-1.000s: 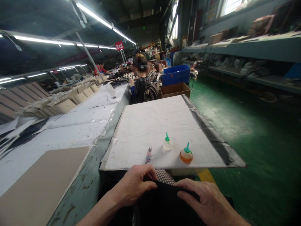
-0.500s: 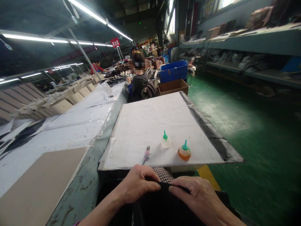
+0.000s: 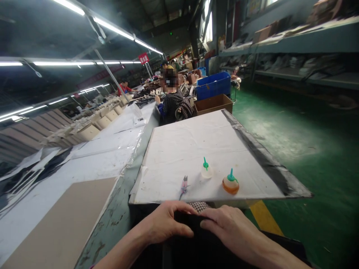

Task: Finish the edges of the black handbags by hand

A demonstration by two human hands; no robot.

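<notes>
My left hand (image 3: 165,222) holds the upper edge of a black piece of material (image 3: 193,248) over my lap, fingers behind it and thumb in front. Close beside it, my right hand (image 3: 228,226) pinches the same edge between thumb and fingers. The material's lower part blends into the dark area below, so its full shape cannot be made out. Beyond my hands, small thread snips (image 3: 184,185) lie on the white-covered table (image 3: 179,149). Two squeeze bottles with green nozzles stand to their right: a pale one (image 3: 206,172) and one with amber liquid (image 3: 230,185).
A long bench (image 3: 112,149) runs along the left, bearing a grey-beige board (image 3: 70,213) and rows of beige pieces (image 3: 88,131). A seated person (image 3: 172,101) is beyond the table, near a blue bin (image 3: 213,86) and a cardboard box (image 3: 214,104). Shelves (image 3: 305,46) line the right.
The view has swung slightly left, shifting the table and bottles rightward in the picture. My hands have come closer together on the black edge, and my left thumb has moved lower, away from its fingers.
</notes>
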